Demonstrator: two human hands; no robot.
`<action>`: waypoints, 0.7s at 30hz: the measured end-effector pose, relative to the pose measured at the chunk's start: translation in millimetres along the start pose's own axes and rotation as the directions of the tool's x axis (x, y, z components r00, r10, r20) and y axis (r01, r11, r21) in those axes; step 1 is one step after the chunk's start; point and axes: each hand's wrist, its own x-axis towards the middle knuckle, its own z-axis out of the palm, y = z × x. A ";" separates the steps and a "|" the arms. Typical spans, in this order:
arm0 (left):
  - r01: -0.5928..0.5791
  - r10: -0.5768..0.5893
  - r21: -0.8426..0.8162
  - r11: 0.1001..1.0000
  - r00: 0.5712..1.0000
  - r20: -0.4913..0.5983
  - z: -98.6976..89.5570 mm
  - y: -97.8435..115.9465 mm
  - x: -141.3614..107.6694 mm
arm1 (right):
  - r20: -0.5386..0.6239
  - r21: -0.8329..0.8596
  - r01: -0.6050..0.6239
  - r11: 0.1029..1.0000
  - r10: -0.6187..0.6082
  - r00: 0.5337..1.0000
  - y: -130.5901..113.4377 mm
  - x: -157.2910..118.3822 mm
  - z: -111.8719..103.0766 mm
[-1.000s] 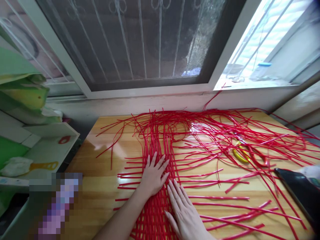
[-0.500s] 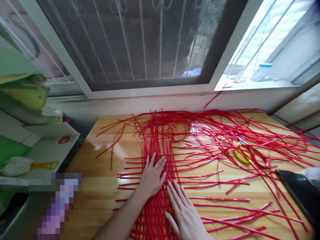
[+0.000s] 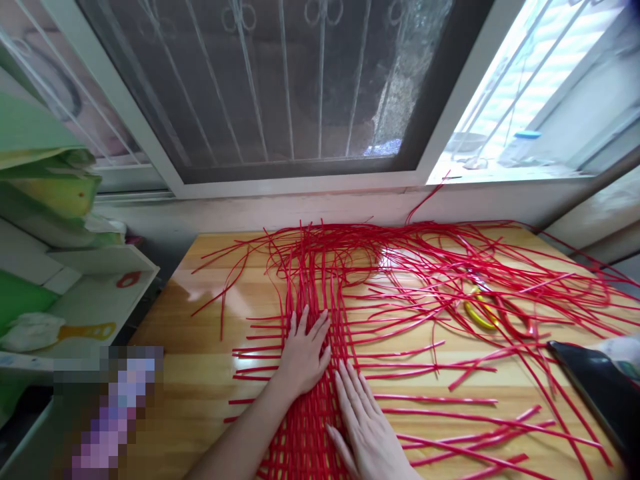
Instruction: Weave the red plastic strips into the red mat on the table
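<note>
The left hand (image 3: pixel 303 365) and right hand (image 3: pixel 366 421) lay flat on a partly woven red strip (image 3: pixel 311 437).
Left of the spread left fingers, short ends (image 3: pixel 243 401) stuck out. Under and behind them the weaving seemed done; ahead, lengthwise strands (image 3: pixel 302 287) looked mostly unwoven, the strip's long axis pointing to the window (image 3: pixel 300 100). Right of the right fingers, almost together, longer ends (image 3: pixel 435 399) lay loose.

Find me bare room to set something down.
Bare tabletop: between its left edge and the left strip ends of the woven red mat. Crowded: far edge and right side, strewn with loose red strips, and the mat, under the left hand and right hand.
</note>
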 end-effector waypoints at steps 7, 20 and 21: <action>-0.064 0.064 0.025 0.998 0.998 -0.014 -3.6 -1.4 -0.3 | 0.007 -0.008 0.029 1.000 -0.029 1.000 2.0 3.3 -0.4; -0.068 0.068 -0.005 0.998 0.998 0.012 -3.9 0.0 -0.7 | 0.002 0.032 -0.038 0.999 0.038 0.999 -0.1 -0.5 1.2; -0.079 0.079 -0.005 0.997 0.997 0.018 -4.4 -0.3 -0.7 | 0.006 0.031 -0.031 0.999 0.031 1.000 0.4 -0.1 1.6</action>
